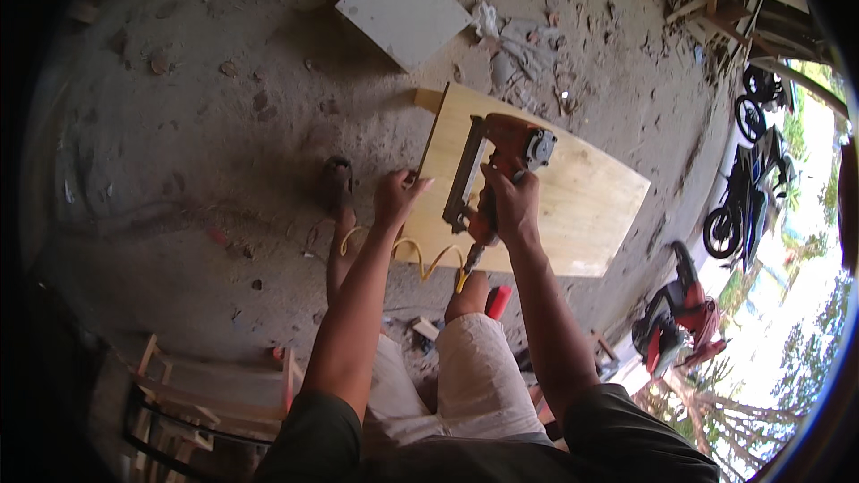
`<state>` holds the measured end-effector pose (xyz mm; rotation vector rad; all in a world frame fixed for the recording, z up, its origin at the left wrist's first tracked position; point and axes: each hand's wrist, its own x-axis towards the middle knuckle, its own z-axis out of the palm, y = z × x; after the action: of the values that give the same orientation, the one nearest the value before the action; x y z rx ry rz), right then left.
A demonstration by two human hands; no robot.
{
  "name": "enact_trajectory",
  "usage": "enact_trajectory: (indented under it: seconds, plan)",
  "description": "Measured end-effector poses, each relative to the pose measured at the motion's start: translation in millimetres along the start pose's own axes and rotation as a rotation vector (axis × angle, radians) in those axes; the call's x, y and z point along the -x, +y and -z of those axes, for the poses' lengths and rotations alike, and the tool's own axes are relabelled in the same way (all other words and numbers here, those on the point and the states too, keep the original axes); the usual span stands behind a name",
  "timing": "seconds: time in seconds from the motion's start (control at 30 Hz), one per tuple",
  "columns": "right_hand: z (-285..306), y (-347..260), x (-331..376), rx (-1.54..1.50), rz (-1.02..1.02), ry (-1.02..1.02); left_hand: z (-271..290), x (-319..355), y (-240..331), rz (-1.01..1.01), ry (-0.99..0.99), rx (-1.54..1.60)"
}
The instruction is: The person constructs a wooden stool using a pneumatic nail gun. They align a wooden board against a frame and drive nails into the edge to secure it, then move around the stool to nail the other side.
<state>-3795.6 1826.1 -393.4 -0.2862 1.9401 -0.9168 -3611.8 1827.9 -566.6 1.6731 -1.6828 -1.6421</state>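
Observation:
A pale plywood panel (pixel 582 192) lies in front of me, slanting down to the right. My right hand (pixel 513 206) is wrapped round the handle of an orange and black pneumatic nail gun (pixel 514 139) held over the panel; whether its nose touches the wood I cannot tell. From the tool's lower end runs a coiled yellow air hose (pixel 412 249), passing across to my left forearm. At the panel's left edge, my left hand (pixel 396 199) is closed, thumb on top and fingers at the side. A short wood piece (pixel 429 100) juts out from under the panel's far left corner.
Beyond the panel, a pale square box or block (pixel 404 13) stands on the dirt floor beside crumpled grey sheeting (pixel 528 45). Motorbikes (pixel 743 201) and a red scooter (pixel 682 317) are at the right. Wooden frames (pixel 210 394) stand lower left. A red object (pixel 499 302) lies near my knee.

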Motion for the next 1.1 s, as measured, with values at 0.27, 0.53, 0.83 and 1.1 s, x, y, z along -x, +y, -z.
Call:
enact_trajectory:
  seconds: [0.27, 0.53, 0.83, 1.1]
  plan:
    - [-32, 0, 19, -0.005, -0.105, 0.199, 20, -87, 41, 0.118, -0.186, 0.123]
    - [-53, -10, 18, -0.134, -0.140, 0.302, 25, -153, 68, 0.096, -0.421, 0.303]
    - [-66, 4, -26, -0.142, -0.141, 0.398, 25, -169, 95, 0.148, -0.541, 0.336]
    - [-80, -8, -34, -0.001, -0.150, 0.480, 34, -180, 100, 0.198, -0.596, 0.193]
